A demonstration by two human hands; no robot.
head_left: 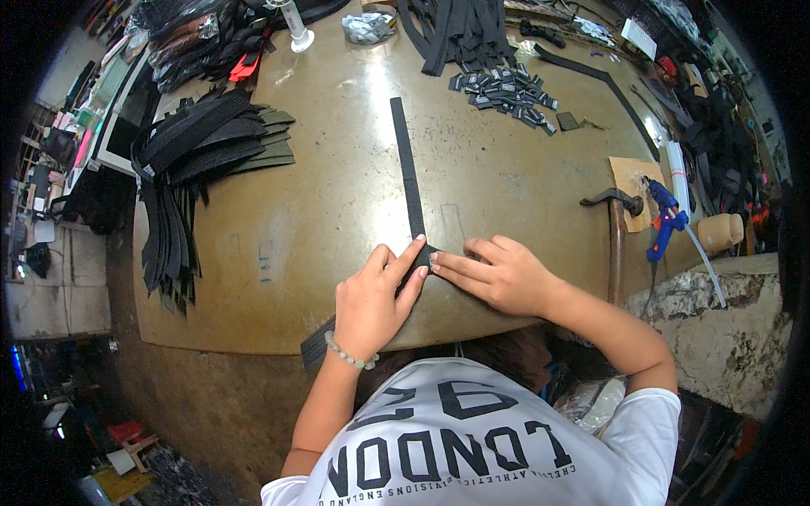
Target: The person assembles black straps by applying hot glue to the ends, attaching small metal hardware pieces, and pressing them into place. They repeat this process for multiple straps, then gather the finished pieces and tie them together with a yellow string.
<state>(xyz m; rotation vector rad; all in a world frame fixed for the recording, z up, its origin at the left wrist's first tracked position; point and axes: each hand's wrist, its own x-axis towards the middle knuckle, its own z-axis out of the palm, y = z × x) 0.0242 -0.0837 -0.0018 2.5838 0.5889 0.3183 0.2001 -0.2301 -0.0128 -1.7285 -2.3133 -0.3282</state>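
Observation:
A long narrow black webbing strap (406, 160) runs up the middle of the brown table, and its near part bends beneath my fingers. My left hand (375, 295) presses on the strap with forefinger and thumb closed about it. From the other side, the fingertips of my right hand (498, 274) meet at a small pale-edged label on the strap, mostly hidden by the fingers. Another piece of black webbing (315, 346) pokes out past the table's front edge, beside my left wrist.
Stacked black straps (202, 143) hang over the table's left side. At the back lie a pile of small labels (506, 94), more black straps (456, 34) and a clear bag (369, 27). A blue glue gun (666, 219) rests near a black clamp handle (614, 199) at right.

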